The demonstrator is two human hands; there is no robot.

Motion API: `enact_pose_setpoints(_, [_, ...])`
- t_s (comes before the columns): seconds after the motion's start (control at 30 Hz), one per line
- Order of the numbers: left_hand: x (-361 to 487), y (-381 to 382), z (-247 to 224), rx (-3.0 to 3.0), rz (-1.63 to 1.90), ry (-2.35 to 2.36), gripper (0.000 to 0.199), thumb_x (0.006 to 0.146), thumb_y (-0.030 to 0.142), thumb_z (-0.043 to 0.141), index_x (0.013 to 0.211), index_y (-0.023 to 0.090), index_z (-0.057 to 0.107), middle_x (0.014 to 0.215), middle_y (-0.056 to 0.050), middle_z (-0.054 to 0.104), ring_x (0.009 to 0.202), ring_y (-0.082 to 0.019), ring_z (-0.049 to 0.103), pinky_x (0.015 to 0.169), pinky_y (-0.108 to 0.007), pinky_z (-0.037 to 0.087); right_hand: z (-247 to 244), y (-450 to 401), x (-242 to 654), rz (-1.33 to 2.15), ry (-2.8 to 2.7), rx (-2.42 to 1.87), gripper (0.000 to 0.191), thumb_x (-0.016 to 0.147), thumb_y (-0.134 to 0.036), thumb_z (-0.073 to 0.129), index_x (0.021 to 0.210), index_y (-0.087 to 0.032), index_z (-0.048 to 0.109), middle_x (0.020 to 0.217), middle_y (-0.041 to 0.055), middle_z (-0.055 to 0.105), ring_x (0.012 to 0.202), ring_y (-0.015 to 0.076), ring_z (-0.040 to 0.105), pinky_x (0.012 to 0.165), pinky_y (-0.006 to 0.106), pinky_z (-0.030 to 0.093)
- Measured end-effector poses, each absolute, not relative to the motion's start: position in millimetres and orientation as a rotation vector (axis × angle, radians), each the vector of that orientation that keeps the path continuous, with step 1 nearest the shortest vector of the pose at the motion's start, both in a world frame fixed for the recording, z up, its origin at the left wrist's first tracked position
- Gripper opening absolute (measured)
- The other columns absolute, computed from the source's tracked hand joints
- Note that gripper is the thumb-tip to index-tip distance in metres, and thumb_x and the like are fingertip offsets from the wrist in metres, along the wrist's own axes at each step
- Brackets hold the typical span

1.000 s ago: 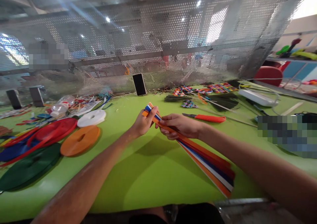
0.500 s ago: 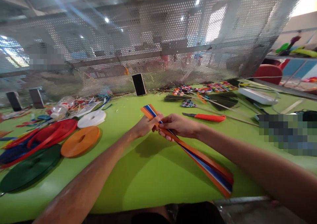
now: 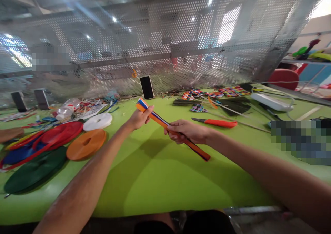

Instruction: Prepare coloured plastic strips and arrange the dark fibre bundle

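A bundle of flat strips (image 3: 159, 119), orange with blue and white between, slants across the middle in the air above the green table. My left hand (image 3: 141, 118) is closed around its upper left end, thumb on top. Lower down, my right hand (image 3: 186, 131) grips the same bundle near its middle, and the orange lower end sticks out past the fingers. To the right of my right hand lies a craft knife (image 3: 221, 123) with an orange-red handle, its blade out and pointing left.
Rolls of orange strip (image 3: 86, 144), white strip (image 3: 97, 122), dark green strip (image 3: 36, 170) and red strip (image 3: 62, 135) lie at left. A phone (image 3: 147, 87) leans upright against the perforated metal screen (image 3: 160, 51). Woven colourful pieces (image 3: 230, 92) and a white power strip (image 3: 271, 102) lie back right.
My left hand has slid up and left, apart from my right hand. The strips, fanned out at the lower end before, now lie together, and less hangs below my right hand.
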State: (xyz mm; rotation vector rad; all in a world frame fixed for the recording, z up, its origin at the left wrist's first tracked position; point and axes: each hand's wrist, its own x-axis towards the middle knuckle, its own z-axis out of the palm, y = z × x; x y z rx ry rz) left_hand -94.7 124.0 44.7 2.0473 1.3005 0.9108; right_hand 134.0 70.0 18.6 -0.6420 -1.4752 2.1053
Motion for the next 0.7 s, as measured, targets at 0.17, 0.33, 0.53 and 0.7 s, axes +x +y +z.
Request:
enact_pose_setpoints(0.17, [-96.6,129.0,44.3,1.820,1.114,1.123,0.047,0.084,0.057,0.055,0.059,0.020,0.041,0.044,0.004,0.044,0.039,-0.007,0.042,0.043,-0.022,0.034,18.4,74.3,133.6,2.002,-1.532,-0.726,0.030,0.086,-0.040,0.065,0.079,-0.013,0.055,0.055,-0.0072,0.040,0.044,0.0028,0.024,0.043,0.018,0.015])
enact_pose_setpoints(0.33, [-72.6,108.2,38.7,1.697,1.033,0.903,0.044,0.088,0.056,0.047,0.063,0.019,0.046,0.048,0.005,0.041,0.043,-0.009,0.041,0.046,-0.023,0.036,22.0,69.5,131.1,2.005,-1.509,-0.661,0.033,0.083,-0.043,0.068,0.077,-0.014,0.053,0.054,-0.0082,0.037,0.044,0.0026,0.024,0.043,0.018,0.014])
enact_pose_setpoints(0.53, [-60.9,95.6,27.8,2.026,0.660,1.141,0.055,0.090,0.060,0.038,0.056,0.019,0.048,0.047,0.002,0.046,0.046,-0.011,0.043,0.052,-0.025,0.039,21.4,67.4,131.3,1.901,-1.565,-0.799,0.028,0.087,-0.039,0.064,0.079,-0.013,0.057,0.054,-0.0053,0.047,0.040,0.0026,0.030,0.039,0.018,0.020])
enact_pose_setpoints(0.7, [-64.3,92.7,33.3,2.125,0.486,1.177,0.052,0.088,0.063,0.039,0.063,0.019,0.052,0.049,0.003,0.046,0.047,-0.012,0.044,0.055,-0.025,0.040,17.4,69.3,131.4,1.762,-1.668,-0.967,0.029,0.087,-0.037,0.063,0.074,-0.011,0.061,0.060,0.0025,0.064,0.040,0.0062,0.049,0.039,0.020,0.038])
